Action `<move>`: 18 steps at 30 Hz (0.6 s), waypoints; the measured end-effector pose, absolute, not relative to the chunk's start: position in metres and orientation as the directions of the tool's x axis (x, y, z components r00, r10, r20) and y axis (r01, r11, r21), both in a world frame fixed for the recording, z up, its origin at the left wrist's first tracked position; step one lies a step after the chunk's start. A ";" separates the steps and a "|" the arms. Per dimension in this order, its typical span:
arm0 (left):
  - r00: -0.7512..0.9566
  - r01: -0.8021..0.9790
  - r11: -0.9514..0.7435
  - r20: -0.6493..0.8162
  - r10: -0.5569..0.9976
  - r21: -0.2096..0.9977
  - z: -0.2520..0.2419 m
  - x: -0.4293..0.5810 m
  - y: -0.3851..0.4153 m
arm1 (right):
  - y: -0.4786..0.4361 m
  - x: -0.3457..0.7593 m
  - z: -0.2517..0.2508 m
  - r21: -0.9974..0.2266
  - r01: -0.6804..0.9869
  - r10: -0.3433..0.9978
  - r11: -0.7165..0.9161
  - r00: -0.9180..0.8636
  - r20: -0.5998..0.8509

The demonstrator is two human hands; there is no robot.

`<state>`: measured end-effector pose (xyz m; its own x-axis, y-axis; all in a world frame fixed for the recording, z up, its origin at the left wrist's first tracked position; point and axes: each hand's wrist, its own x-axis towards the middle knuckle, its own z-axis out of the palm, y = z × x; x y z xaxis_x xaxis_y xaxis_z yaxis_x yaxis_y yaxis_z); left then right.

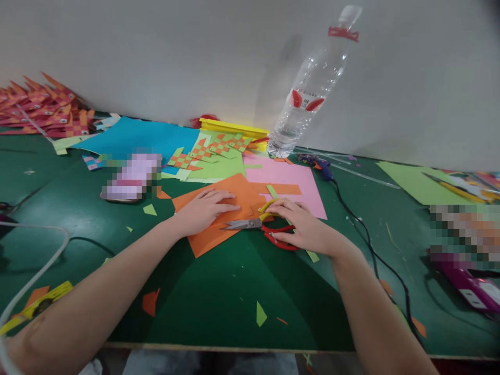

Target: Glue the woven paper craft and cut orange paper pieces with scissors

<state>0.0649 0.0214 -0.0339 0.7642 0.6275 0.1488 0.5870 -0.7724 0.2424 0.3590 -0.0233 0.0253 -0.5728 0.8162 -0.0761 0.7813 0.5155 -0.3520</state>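
An orange sheet of paper [203, 241] lies at an angle on the green table. My left hand [203, 211] rests flat on it, fingers stretched out. My right hand [300, 224] holds scissors [250, 224] with one yellow and one red handle loop. Their blades point left over the sheet's lower right part and look slightly parted. A narrow light green strip [312, 255] runs beneath my right hand. Behind it, a pink sheet [314, 195] has an orange strip [287, 188] across it.
Woven paper fish [222, 147] lie beside a blue sheet [144, 136]. A plastic bottle [304, 99] stands behind. Nearby are a phone [133, 177], a glue gun [318, 165] with a black cord, a purple power strip [469, 284] and paper scraps [261, 315].
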 end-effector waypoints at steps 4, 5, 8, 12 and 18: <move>0.742 0.616 -0.759 0.166 0.649 0.211 -0.034 0.068 0.016 | -0.026 0.360 0.028 -0.351 0.784 0.828 0.512 -0.559 -0.041; 0.733 0.625 -0.754 0.179 0.656 0.202 -0.035 0.070 0.014 | -0.026 0.360 0.028 -0.351 0.781 0.828 0.516 -0.561 -0.031; 0.700 0.642 -0.733 0.215 0.680 0.228 -0.039 0.077 0.008 | -0.026 0.364 0.028 -0.357 0.774 0.824 0.523 -0.566 -0.018; 0.650 0.616 -0.707 0.283 0.705 0.347 -0.044 0.084 0.007 | -0.022 0.368 0.024 -0.373 0.767 0.820 0.522 -0.571 -0.028; 0.719 0.593 -0.739 0.204 0.664 0.319 -0.036 0.072 0.015 | -0.021 0.368 0.022 -0.397 0.768 0.821 0.502 -0.568 -0.060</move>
